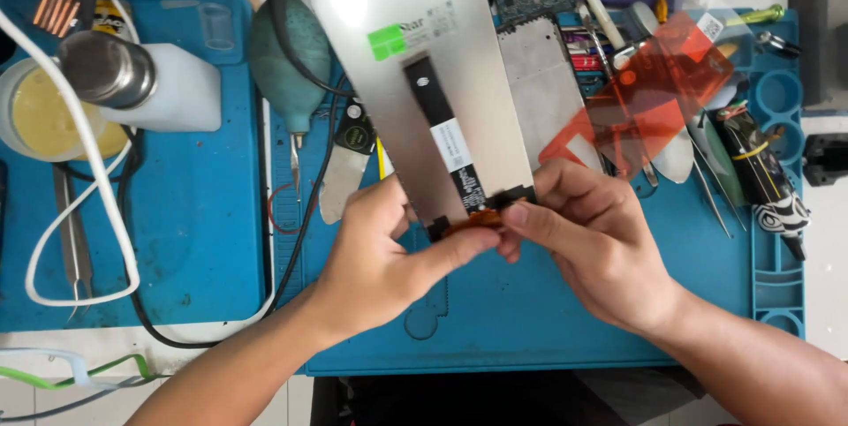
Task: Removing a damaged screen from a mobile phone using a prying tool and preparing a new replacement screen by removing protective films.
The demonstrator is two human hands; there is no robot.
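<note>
We pinch the orange ribbon cable (471, 217) at the screen panel's (415, 64) lower edge.
Left hand (380, 258) and right hand (587, 245) both grip it; best pull gently, panel steady.

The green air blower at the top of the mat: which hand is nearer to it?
Left. The left hand lies below and right of the green air blower; the right hand is farther right, past the screen panel.

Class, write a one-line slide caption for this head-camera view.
Left hand and right hand pinch the orange flex cable on a phone display panel above a blue repair mat.
</note>
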